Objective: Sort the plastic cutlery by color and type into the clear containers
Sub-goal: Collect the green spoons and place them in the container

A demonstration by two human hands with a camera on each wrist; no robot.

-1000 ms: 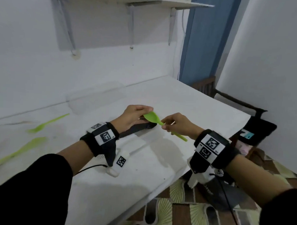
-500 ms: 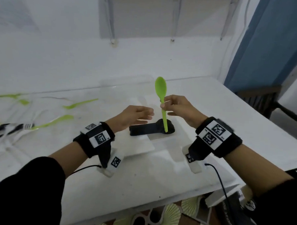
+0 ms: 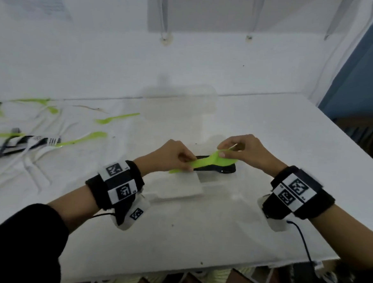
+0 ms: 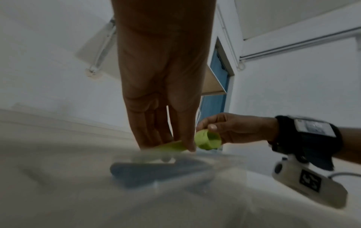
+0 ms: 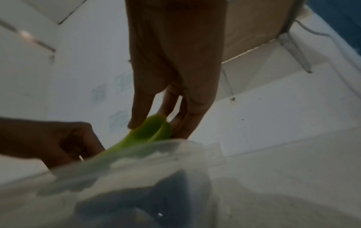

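Observation:
A green plastic spoon (image 3: 210,161) lies level between both hands, just above a clear container (image 3: 213,181) that holds a black utensil (image 3: 225,170). My left hand (image 3: 176,156) pinches the spoon's handle (image 4: 171,145). The bowl (image 5: 156,131) is pinched by my right hand (image 3: 243,150) between thumb and fingers, and it shows again in the left wrist view (image 4: 208,141). More green cutlery (image 3: 116,119) and white and black pieces (image 3: 31,143) lie scattered on the table's left side.
The white table (image 3: 198,238) has its front edge near me and its right edge by a blue door (image 3: 359,74). A second clear container (image 3: 178,104) stands against the back wall. A wall shelf (image 3: 208,11) hangs above it.
The spoon was upright in my right hand alone half a second ago. Now it is level, low over the container, with my left hand pinching its handle too.

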